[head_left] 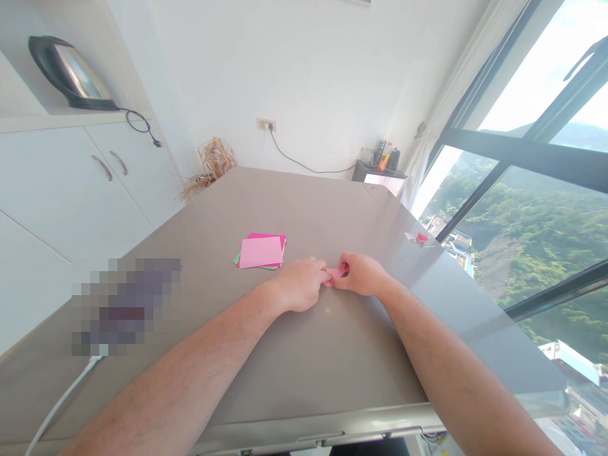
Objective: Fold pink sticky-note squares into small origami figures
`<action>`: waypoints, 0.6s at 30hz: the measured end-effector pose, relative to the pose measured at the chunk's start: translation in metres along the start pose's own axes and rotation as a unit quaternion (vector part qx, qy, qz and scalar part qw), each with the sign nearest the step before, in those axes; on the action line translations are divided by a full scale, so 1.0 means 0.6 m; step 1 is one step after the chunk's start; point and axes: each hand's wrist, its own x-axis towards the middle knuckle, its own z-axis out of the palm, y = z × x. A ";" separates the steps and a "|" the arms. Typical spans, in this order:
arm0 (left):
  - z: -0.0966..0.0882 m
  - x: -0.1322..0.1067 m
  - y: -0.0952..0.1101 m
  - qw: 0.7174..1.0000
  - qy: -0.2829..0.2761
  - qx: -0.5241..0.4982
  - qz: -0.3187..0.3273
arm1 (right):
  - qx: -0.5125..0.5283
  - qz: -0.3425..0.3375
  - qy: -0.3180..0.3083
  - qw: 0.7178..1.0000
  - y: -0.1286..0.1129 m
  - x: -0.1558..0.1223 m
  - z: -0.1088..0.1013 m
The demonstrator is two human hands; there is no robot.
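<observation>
Between my hands, low over the table, is a small piece of pink paper (336, 273), bent or folded. My left hand (304, 283) is closed on its left end, fingertips pressed together. On the other side my right hand (361, 273) pinches the paper between thumb and curled fingers. Parts of the paper are hidden by my fingers. Just left of and beyond my left hand lies a stack of coloured paper sheets (261, 252), light pink on top, with magenta and green edges showing underneath.
The grey table (304, 209) fills the middle. A blurred-out device (128, 304) with a white cable (64, 396) lies at left. Small pink and clear scraps (420, 238) sit near the right edge by the window (494, 190). Behind stands a small cabinet (380, 177) with bottles.
</observation>
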 end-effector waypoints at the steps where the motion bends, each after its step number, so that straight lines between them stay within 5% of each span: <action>1: -0.001 0.000 0.001 1.000 -0.001 0.002 0.001 | -0.002 0.000 0.002 1.000 0.000 0.000 0.000; 18: -0.002 0.000 -0.003 1.000 -0.002 -0.008 0.000 | 0.050 0.009 -0.035 0.998 0.013 0.011 -0.006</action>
